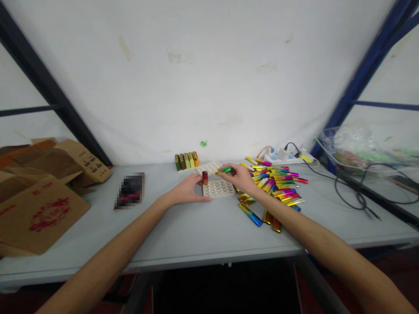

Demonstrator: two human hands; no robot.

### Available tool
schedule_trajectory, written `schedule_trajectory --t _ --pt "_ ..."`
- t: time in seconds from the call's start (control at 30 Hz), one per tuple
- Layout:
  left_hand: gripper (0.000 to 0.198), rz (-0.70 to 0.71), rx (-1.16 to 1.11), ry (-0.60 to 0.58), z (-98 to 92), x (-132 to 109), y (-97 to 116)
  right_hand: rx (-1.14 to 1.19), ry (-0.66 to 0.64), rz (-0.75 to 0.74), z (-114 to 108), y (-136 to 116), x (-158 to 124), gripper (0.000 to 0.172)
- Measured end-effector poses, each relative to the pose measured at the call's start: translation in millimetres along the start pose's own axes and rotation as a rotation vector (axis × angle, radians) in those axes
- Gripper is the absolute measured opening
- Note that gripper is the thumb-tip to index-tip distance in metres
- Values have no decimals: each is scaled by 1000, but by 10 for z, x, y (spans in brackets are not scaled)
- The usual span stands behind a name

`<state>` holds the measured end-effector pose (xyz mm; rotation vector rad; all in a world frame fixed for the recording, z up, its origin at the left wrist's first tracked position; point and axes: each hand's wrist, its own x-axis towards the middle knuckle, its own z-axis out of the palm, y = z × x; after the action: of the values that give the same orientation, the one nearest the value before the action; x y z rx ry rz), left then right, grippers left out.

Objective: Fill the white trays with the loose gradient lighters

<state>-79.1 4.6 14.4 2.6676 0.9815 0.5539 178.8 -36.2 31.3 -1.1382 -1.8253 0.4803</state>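
A green and gold shiny cylinder (224, 170), perhaps a lighter, is pinched in the fingertips of my right hand (238, 176) above a white tray with round holes (218, 190). At the tray's left side, my left hand (187, 188) has its thumb and fingers apart; the thumb lies along the front corner. Its fingertips touch or nearly touch a small red cylinder with a dark top (205, 178), which stands upright at the tray's left edge. Behind these lies another white holed tray (209, 167), partly covered by my hands.
Shiny multicoloured cylinders (262, 183) lie heaped right of the tray, partly under my right forearm. Green-to-yellow pieces (186, 160) stand in rows at the back. Cardboard boxes (42, 205) and a blurred dark flat object (130, 191) sit left. A power strip (284, 157) and black cables (356, 196) are right.
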Motion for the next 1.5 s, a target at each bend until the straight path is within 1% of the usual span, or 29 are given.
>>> schedule_trajectory --t 0.1,0.17,0.27,0.4,0.5,0.57,0.63,0.7,0.77,0.83,0.9,1.13,1.3,1.5 --pt "71 -2 -2 1 -3 6 6 -80 6 35 5 16 2 39" --pt "70 7 -6 1 -7 9 14 -76 14 11 19 9 1 41" --pt "71 18 -12 0 -11 10 21 4 14 -31 40 -9 1 40" --pt "73 19 -17 3 -7 8 18 171 -106 -9 65 5 -5 36" --pt "73 20 -20 9 -6 10 21 220 -148 -15 91 37 -21 34" --pt "72 13 -20 2 -10 13 28 242 -146 12 107 41 -36 34" --pt "71 7 -16 -5 -14 14 35 257 -132 77 111 18 -51 35" --pt "70 13 -16 -2 -14 13 35 280 -124 155 100 -24 -59 41" --pt "69 26 -17 7 -11 9 29 295 -120 210 78 -65 -57 53" --pt "69 23 -12 11 -6 5 23 263 -114 231 58 -86 -49 62" --pt "69 13 -3 12 -6 1 23 219 -103 240 47 -87 -39 64" --pt "68 6 -14 7 -35 0 70 205 -30 334 73 -94 -37 55" --pt "67 12 -3 2 -22 6 47 217 -57 327 59 -112 -46 50" --pt "68 20 -10 13 -4 4 27 222 -59 314 45 -108 -45 54"
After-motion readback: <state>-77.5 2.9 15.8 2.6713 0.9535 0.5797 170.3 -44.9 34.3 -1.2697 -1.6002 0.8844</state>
